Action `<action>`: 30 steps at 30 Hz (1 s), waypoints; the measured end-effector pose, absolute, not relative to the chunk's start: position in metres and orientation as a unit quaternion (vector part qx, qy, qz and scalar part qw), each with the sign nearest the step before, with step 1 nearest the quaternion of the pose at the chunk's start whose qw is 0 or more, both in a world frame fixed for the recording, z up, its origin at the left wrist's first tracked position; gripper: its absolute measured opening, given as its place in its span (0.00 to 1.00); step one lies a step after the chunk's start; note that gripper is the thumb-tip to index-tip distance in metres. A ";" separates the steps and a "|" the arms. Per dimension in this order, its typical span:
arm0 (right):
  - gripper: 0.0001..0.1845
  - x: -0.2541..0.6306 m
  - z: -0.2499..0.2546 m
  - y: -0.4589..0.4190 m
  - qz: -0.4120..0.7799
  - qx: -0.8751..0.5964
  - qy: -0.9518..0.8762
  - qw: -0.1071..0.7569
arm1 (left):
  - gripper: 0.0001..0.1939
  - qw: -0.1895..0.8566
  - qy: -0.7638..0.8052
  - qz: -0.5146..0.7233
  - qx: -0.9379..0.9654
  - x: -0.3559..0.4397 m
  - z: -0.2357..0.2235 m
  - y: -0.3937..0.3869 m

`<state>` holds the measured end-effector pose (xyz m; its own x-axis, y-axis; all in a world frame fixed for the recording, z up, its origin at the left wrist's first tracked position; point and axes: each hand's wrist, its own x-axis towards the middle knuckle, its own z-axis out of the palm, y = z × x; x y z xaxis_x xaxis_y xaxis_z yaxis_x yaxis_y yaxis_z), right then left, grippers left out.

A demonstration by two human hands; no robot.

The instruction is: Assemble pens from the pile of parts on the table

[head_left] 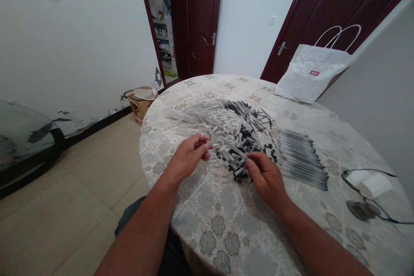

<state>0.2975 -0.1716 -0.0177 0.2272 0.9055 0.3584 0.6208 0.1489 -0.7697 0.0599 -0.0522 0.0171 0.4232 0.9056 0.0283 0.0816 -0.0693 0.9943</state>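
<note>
My right hand (265,175) is closed in a pinch on one end of a clear pen barrel (235,149), which points up and left over the heap. My left hand (191,155) pinches at the heap's near left edge. A tiny pale bit shows at its fingertips, too small to name. Between and beyond both hands lie loose pen parts: clear barrels (184,115), short white tubes (223,117), small black caps (247,134) and thin dark refills (255,116). To the right of my right hand, many pens (300,157) with dark ends lie side by side in a row.
A round table with a patterned cloth (223,241) bears everything. Eyeglasses (365,196) lie at the right beside a white block-like object (375,185) and a dark round item (360,210). A white paper bag (310,73) stands at the back right. A stool (139,108) is beyond the table's left edge.
</note>
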 end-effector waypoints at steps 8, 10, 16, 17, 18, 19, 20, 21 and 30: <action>0.10 0.290 -0.015 -0.175 0.106 -0.612 -0.660 0.423 | 0.13 0.722 0.331 0.468 0.387 0.062 0.022 -0.053; 0.10 0.288 -0.016 -0.175 0.091 -0.603 -0.674 0.417 | 0.15 0.732 0.332 0.481 0.350 0.065 0.022 -0.054; 0.09 0.283 -0.010 -0.172 0.065 -0.597 -0.687 0.410 | 0.13 0.747 0.323 0.475 0.334 0.076 0.017 -0.059; 0.09 0.283 -0.010 -0.172 0.063 -0.599 -0.685 0.410 | 0.11 0.751 0.320 0.469 0.336 0.077 0.016 -0.060; 0.09 0.283 -0.009 -0.172 0.062 -0.601 -0.683 0.410 | 0.11 0.754 0.320 0.464 0.337 0.078 0.016 -0.061; 0.10 0.284 -0.010 -0.172 0.060 -0.603 -0.682 0.409 | 0.10 0.755 0.321 0.462 0.336 0.078 0.016 -0.061; 0.10 0.285 -0.010 -0.172 0.059 -0.605 -0.682 0.407 | 0.10 0.756 0.322 0.461 0.335 0.078 0.015 -0.061; 0.10 0.285 -0.011 -0.173 0.059 -0.606 -0.683 0.404 | 0.10 0.755 0.323 0.463 0.333 0.078 0.016 -0.061; 0.09 0.286 -0.011 -0.172 0.039 -0.596 -0.694 0.402 | 0.10 0.746 0.332 0.457 0.353 0.077 0.016 -0.062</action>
